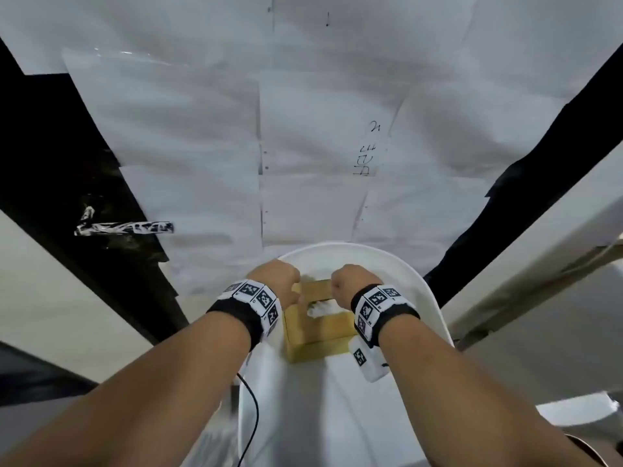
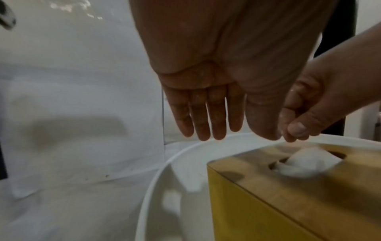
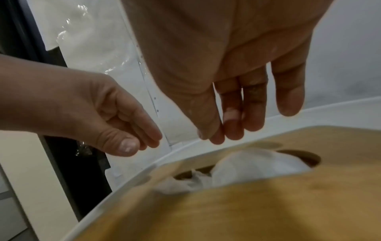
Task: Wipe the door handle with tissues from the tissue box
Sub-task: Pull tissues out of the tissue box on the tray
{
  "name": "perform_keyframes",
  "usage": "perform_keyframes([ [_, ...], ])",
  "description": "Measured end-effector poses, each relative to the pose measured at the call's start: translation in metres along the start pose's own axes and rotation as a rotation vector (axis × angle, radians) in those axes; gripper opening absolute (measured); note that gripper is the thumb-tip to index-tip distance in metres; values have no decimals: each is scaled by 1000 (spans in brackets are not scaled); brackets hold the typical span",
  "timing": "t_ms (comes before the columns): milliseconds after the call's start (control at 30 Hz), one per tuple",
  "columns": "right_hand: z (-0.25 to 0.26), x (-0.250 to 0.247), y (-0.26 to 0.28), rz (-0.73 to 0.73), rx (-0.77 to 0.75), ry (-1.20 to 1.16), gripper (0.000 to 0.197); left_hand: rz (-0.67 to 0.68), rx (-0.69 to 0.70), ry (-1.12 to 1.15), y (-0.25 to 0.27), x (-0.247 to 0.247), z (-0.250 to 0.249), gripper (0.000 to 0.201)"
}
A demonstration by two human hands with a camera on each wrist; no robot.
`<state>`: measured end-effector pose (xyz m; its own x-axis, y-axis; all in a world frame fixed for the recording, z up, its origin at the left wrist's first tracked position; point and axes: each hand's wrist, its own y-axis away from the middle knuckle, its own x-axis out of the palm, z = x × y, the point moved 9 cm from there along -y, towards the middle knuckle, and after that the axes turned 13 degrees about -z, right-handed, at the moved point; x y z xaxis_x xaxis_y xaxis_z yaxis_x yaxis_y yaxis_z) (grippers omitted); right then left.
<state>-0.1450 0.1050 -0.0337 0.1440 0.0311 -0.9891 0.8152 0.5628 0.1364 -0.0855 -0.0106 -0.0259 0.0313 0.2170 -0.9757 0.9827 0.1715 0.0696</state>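
Door (image 1: 202, 136): papered over with white sheets, fills the head view from 9 to 3 o'clock; dark panels at both flanks. Scribbled marks on one sheet, unreadable

Chair (image 1: 428, 298): white, curved rim, at 6 o'clock before the door; its lower part is cut off by my forearms

Tissue box (image 1: 313, 342): yellow sides, wood-tone top, standing on the chair seat between my wrists; near half blurred in the right wrist view, far end covered by my hands in the head view

Left hand (image 2: 206, 91): above the box's far left corner, fingers straight and close together, pointing down, holding nothing; whether the thumb touches the box I cannot tell

Right hand (image 3: 237, 101): above the slot, thumb and forefinger tips drawn together just over the tissue, other fingers relaxed and slightly apart; I cannot tell if anything is caught between the tips. Knuckles alone show in the head view

Door handle (image 1: 124, 227): at 9 o'clock on the dark panel, well apart from both hands; glare and blur hide its shape

Tissue (image 2: 305, 163): white tuft rising from the oval slot, edges soft and blurred

Black cable (image 1: 251, 409): hangs beside the chair's left edge, both ends cut off
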Motion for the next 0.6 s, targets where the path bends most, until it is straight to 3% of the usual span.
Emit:
perform_keyframes([
  [200, -9, 21, 0, 32, -35, 79, 16, 163, -51, -50, 7, 40, -2, 50],
  [367, -16, 30, 3, 43, 7, -37, 24, 142, -20, -114, 8, 53, -5, 47],
  [600, -12, 44, -2, 97, -37, 104, 20, 130, -29, -9, 3, 57, -8, 48],
])
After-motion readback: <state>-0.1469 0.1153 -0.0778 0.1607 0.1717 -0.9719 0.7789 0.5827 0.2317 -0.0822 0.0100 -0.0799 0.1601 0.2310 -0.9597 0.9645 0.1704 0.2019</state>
